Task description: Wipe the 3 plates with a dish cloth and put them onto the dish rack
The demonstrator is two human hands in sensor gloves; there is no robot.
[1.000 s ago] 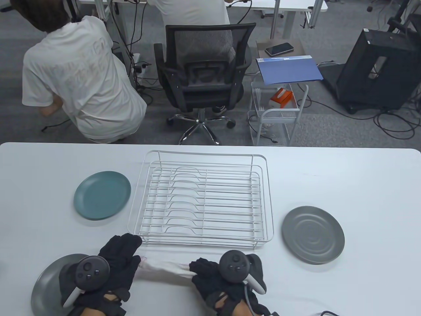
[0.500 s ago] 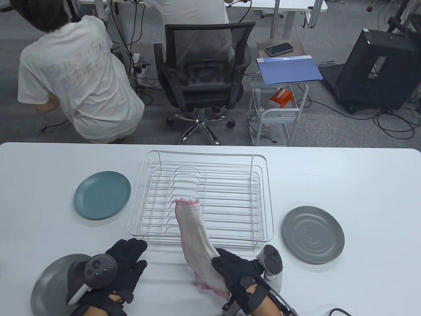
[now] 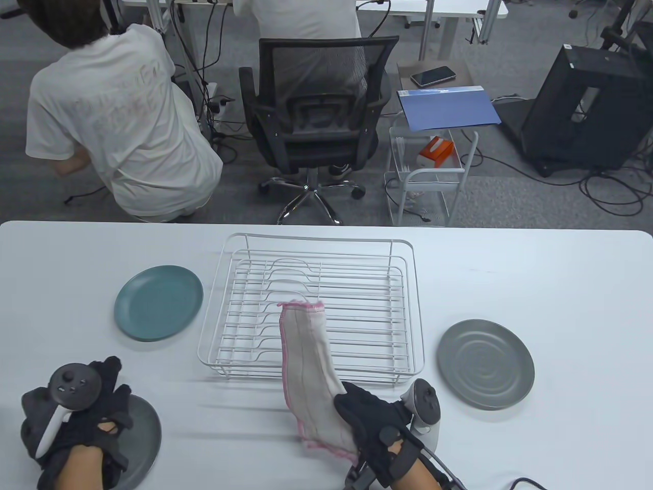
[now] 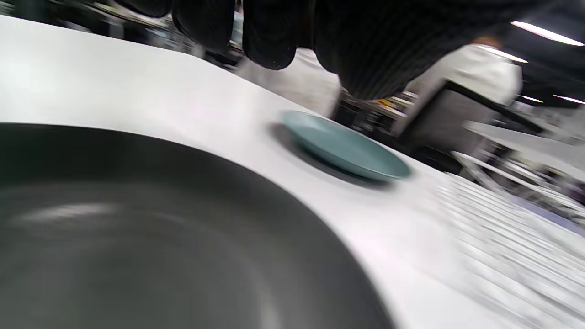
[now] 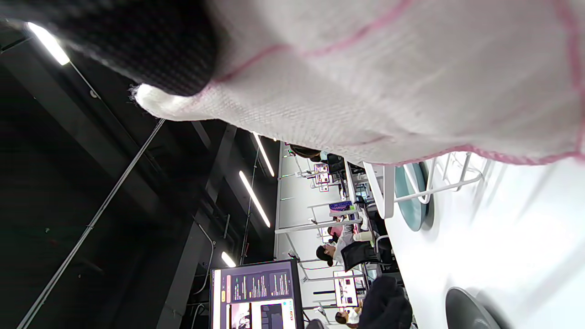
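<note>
Dish cloth (image 3: 307, 372): white weave with pink hem, held up by one end in the right hand (image 3: 375, 421), fingers closed round the bunched lower part, free end rising in front of the near edge of the dish rack (image 3: 316, 306). Judged soft, light and limp; best kept gathered in the palm so that a pad of folds meets the plate. Near grey plate (image 3: 140, 439): flat on the table (image 3: 561, 286) at the front left corner, left hand (image 3: 76, 408) over its left part; whether the fingers grip the rim, rest on it or hover cannot be told. Probably stiff, smooth and slippery at the centre, so hold likely best taken at the raised rim, thumb above and fingers below. Teal plate (image 3: 158, 302): left of the rack, untouched. Second grey plate (image 3: 485, 364): right of the rack, untouched. Rack empty; no plate yet wiped, by appearance.
</note>
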